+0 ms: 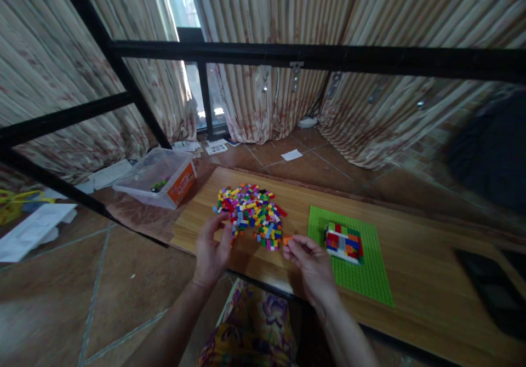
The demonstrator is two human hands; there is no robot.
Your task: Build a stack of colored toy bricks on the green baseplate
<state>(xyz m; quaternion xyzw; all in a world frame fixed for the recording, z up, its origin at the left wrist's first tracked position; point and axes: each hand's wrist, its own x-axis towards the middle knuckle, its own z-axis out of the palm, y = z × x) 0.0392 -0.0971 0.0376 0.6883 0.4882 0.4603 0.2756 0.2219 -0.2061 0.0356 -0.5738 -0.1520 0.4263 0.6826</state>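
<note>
At the left edge of a heap of small coloured building bricks [257, 208], my left hand [212, 246] is open, its bent fingers and thumb apart. Nothing shows in it, though its fingertips overlap the bricks. My right hand [309, 257] pinches an orange brick [288, 240] between thumb and fingers, just right of the heap and above the wooden board. To the right of that hand lies a green studded baseplate [372, 279]. On it stands a low rectangular block of joined bricks [344, 243] in white, red, blue, orange and green.
A clear plastic box [152, 172] with an orange label stands beyond the wooden tabletop's [419, 257] left end. A dark flat object [489, 290] lies at the right. Black metal bars [263, 51] cross in front of the curtains [279, 16]. White packaging [36, 230] is on the floor.
</note>
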